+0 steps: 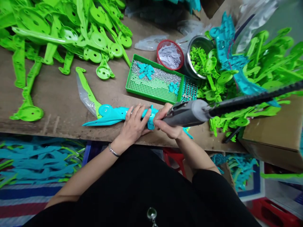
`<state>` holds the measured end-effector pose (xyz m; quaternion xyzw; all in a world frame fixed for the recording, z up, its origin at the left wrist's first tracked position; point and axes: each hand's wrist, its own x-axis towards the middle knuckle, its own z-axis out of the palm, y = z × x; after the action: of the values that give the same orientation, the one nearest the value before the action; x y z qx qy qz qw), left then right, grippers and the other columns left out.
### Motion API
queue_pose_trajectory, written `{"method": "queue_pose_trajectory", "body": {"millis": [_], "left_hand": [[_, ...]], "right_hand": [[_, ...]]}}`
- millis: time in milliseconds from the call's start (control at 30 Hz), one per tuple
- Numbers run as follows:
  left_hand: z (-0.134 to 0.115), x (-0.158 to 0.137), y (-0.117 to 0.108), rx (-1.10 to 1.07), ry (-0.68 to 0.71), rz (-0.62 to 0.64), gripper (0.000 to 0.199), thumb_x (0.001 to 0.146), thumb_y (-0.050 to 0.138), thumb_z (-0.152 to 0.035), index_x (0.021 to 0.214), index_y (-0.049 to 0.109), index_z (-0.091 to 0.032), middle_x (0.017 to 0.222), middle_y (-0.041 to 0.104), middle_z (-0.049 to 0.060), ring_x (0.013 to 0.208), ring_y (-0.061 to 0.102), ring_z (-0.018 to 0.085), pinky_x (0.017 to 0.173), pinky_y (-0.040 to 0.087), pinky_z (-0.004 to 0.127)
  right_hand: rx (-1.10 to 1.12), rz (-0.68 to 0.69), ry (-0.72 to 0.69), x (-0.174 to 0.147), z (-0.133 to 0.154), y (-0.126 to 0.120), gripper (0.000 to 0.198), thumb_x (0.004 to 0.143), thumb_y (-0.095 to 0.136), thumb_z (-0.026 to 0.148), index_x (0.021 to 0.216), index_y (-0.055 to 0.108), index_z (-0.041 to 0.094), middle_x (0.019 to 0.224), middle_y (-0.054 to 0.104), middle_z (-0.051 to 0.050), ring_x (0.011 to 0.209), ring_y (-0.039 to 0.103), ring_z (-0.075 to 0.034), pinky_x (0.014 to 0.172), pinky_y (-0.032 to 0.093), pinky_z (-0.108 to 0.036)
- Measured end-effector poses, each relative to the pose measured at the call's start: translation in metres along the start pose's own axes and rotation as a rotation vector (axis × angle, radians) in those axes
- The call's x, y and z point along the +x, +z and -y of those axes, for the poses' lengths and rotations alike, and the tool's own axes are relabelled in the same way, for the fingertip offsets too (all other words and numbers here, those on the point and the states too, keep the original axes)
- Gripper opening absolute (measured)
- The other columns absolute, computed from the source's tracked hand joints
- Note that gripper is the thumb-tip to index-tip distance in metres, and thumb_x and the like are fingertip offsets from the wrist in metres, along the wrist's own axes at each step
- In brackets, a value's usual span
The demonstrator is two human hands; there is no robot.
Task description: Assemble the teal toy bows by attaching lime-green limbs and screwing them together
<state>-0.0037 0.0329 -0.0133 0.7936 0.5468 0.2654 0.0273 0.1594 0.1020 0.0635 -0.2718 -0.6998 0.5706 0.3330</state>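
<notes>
A blue plastic part (pixel 113 114) with a pointed tail lies along the near edge of the table. My left hand (pixel 134 123) is wrapped over it, pressing it down. A green arm with a translucent fin (pixel 85 91) joins its left end. In my right hand (pixel 167 123) is a grey power screwdriver (pixel 187 114), its tip end at the blue part, just right of my left fingers. The grip hides the bit and the exact contact. Just beyond my hands sits a green perforated tray (pixel 151 88) with many screws and small blue pieces.
Bright green plastic parts (pixel 94 41) are heaped at the back left. A red basket (pixel 169 42) of pale slips and a metal bowl (pixel 189 60) of small green pieces stand behind the tray. Green parts (pixel 267 69) and a cardboard box (pixel 272 132) crowd the right.
</notes>
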Motion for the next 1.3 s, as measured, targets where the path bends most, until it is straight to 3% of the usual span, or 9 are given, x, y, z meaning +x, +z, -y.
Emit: {"method": "queue_pose_trajectory", "body": {"millis": [67,133,200,300,433,567,967,1167,1300], "left_hand": [[0.001,0.0,-0.002,-0.002,0.006,-0.014,0.067,0.094,0.063,-0.046,0.149,0.046,-0.011,0.148,0.054,0.025,0.142,0.048,0.039,0.119,0.033,0.057],[0.0,0.002,-0.004,-0.018,0.007,0.005,0.073,0.092,0.066,-0.047,0.15,0.044,-0.011,0.149,0.053,0.025,0.143,0.047,0.039,0.119,0.033,0.057],[-0.003,0.003,-0.007,-0.03,0.015,0.034,0.081,0.089,0.07,-0.049,0.152,0.04,-0.009,0.152,0.05,0.026,0.146,0.043,0.04,0.121,0.031,0.06],[-0.012,0.004,-0.007,-0.057,0.116,0.019,0.085,0.088,0.072,-0.048,0.152,0.038,-0.003,0.155,0.046,0.027,0.149,0.037,0.042,0.121,0.032,0.062],[-0.024,0.001,-0.001,-0.115,0.278,-0.051,0.056,0.096,0.062,-0.023,0.144,0.047,0.0,0.148,0.054,0.026,0.149,0.039,0.036,0.118,0.045,0.053],[-0.024,0.001,0.001,-0.134,0.311,-0.088,0.043,0.095,0.049,0.001,0.138,0.053,0.0,0.143,0.059,0.024,0.146,0.044,0.033,0.115,0.05,0.05],[-0.038,0.001,0.007,-0.218,0.349,-0.071,0.041,0.097,0.047,0.0,0.136,0.055,0.0,0.143,0.06,0.022,0.143,0.046,0.031,0.117,0.05,0.047],[-0.04,0.003,0.009,-0.241,0.323,-0.017,0.044,0.098,0.042,-0.001,0.141,0.051,-0.003,0.146,0.057,0.021,0.146,0.044,0.028,0.12,0.045,0.051],[-0.039,0.003,0.009,-0.264,0.321,0.002,0.044,0.098,0.042,-0.001,0.141,0.051,-0.003,0.148,0.057,0.019,0.146,0.046,0.027,0.121,0.043,0.05]], "right_hand": [[0.039,0.126,-0.047,0.009,0.01,-0.005,0.018,0.085,0.071,0.031,0.079,0.057,0.023,0.06,0.058,0.005,0.053,0.055,-0.011,0.051,0.047,-0.026],[0.108,0.154,-0.106,0.021,0.019,-0.013,0.014,0.083,0.073,0.029,0.089,0.062,0.023,0.06,0.06,0.005,0.051,0.057,-0.011,0.05,0.047,-0.025],[0.187,0.009,-0.232,0.037,0.02,-0.022,0.018,0.084,0.073,0.029,0.099,0.063,0.026,0.057,0.058,0.007,0.047,0.056,-0.011,0.05,0.048,-0.025],[0.204,-0.355,-0.395,0.069,0.007,-0.033,0.019,0.083,0.073,0.031,0.098,0.062,0.031,0.053,0.054,0.009,0.044,0.051,-0.011,0.05,0.049,-0.027],[0.073,-0.561,-0.282,0.102,-0.025,-0.041,0.027,0.078,0.074,0.049,0.086,0.058,0.028,0.052,0.049,0.009,0.044,0.049,-0.012,0.054,0.05,-0.03],[0.019,-0.572,-0.208,0.112,-0.044,-0.04,0.035,0.075,0.072,0.056,0.076,0.053,0.026,0.051,0.049,0.009,0.045,0.05,-0.011,0.055,0.049,-0.03],[0.018,-0.528,-0.141,0.123,-0.048,-0.038,0.038,0.071,0.075,0.057,0.08,0.055,0.026,0.049,0.046,0.01,0.042,0.046,-0.01,0.048,0.042,-0.029],[0.011,-0.566,-0.215,0.112,-0.018,-0.03,0.036,0.076,0.071,0.058,0.086,0.054,0.028,0.052,0.043,0.009,0.043,0.047,-0.011,0.05,0.046,-0.031],[0.078,-0.433,-0.173,0.081,0.009,-0.006,0.034,0.079,0.072,0.056,0.092,0.053,0.031,0.05,0.042,0.01,0.04,0.043,-0.012,0.047,0.045,-0.031]]}}
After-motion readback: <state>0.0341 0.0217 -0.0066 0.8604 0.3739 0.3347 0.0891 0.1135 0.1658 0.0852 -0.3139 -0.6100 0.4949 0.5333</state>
